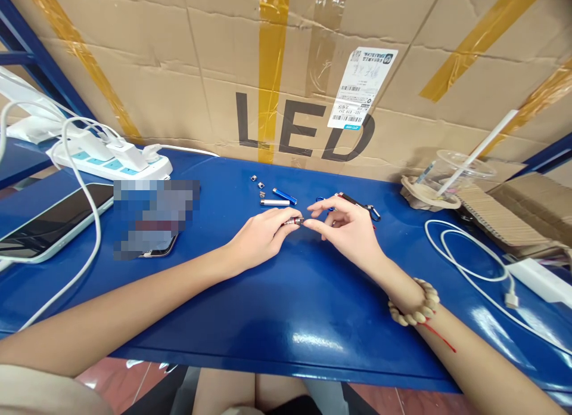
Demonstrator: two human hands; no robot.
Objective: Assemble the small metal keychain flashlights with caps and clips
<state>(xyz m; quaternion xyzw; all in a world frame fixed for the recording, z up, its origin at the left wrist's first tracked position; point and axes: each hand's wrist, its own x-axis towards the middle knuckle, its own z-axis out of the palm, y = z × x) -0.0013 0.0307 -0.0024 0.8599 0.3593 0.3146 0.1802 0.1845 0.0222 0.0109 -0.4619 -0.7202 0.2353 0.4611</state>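
Over the middle of the blue table, my left hand [259, 239] is closed in a pinch on a small metal cylinder [294, 221] with dark and reddish bands. My fingers cover part of it. My right hand [342, 224] is just to the right, thumb and fingers curved but apart; its thumb tip is close to the cylinder's end. Behind my hands lie a silver tube [275, 203], a blue tube [285, 195] and several tiny metal parts [261, 185]. A dark rod [352, 199] and a metal clip [374, 212] lie partly hidden behind my right hand.
At left are a power strip [161, 167] with plugs and cables, a phone [49, 221] and another phone [163, 248], partly blurred. A plastic cup [460, 170] with a straw, a white cable [469, 272] and cardboard [496, 215] sit at right. A large box [214, 63] stands behind.
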